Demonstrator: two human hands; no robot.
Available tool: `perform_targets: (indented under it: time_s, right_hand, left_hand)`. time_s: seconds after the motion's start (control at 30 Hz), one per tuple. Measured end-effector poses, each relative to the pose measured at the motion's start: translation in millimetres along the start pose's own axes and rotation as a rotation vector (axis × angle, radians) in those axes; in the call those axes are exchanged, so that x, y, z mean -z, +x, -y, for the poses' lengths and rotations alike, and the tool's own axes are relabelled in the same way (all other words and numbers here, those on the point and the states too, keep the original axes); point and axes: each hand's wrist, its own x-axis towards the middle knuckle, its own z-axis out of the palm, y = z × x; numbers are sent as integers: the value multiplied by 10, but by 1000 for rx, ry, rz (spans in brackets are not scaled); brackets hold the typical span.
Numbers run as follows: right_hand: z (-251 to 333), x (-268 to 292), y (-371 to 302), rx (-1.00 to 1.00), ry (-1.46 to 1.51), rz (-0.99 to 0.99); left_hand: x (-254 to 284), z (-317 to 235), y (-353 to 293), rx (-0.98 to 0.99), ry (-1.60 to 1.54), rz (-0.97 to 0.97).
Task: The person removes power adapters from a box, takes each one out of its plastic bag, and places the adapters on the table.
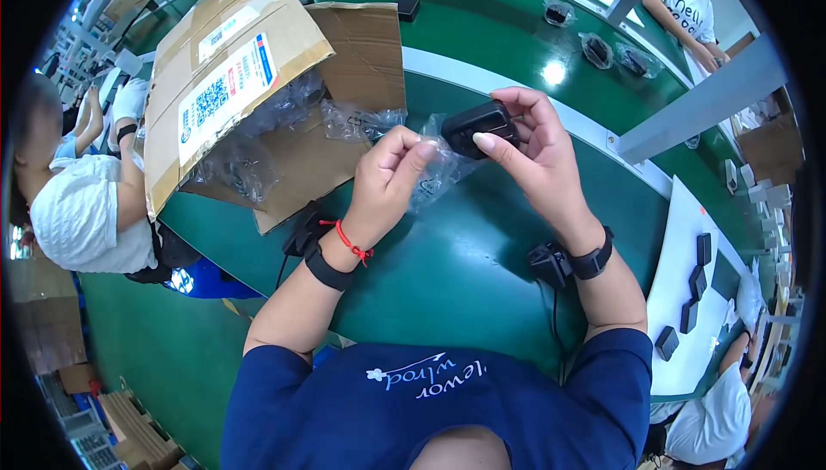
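Note:
My right hand (pixel 546 156) holds a small black box-shaped device (pixel 478 129) with rounded corners, the thumb on its near face and the fingers behind it. Closed in a pinch, my left hand (pixel 387 178) grips a clear plastic bag (pixel 440 179) that hangs beside the device. Whether part of the device is still inside the bag I cannot tell. Both hands are above the green table (pixel 430 272). To the left of my left hand stands an open cardboard box (pixel 361 40) with several clear plastic bags (pixel 237 169) in it.
Several black devices (pixel 689 316) lie in a row on a white sheet (pixel 680 255) at the right. A grey metal post (pixel 688 100) rises at the far right. Bagged items (pixel 595 50) rest on the green surface beyond. Co-workers sit left and right. Cabled black units (pixel 551 264) are at my wrists.

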Motion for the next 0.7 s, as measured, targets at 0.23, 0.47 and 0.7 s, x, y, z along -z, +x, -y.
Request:
perform_targets:
  time_s: [0.23, 0.47, 0.7]
  right_hand:
    - [1, 33, 29, -52, -74, -27]
    - [58, 53, 2, -15, -264, 102]
    - [-157, 64, -11, 166, -442, 231]
  left_hand:
    - [-29, -99, 19, 119, -340, 108]
    - [-60, -102, 52, 281, -417, 207]
    - [-35, -92, 89, 305, -421, 222]
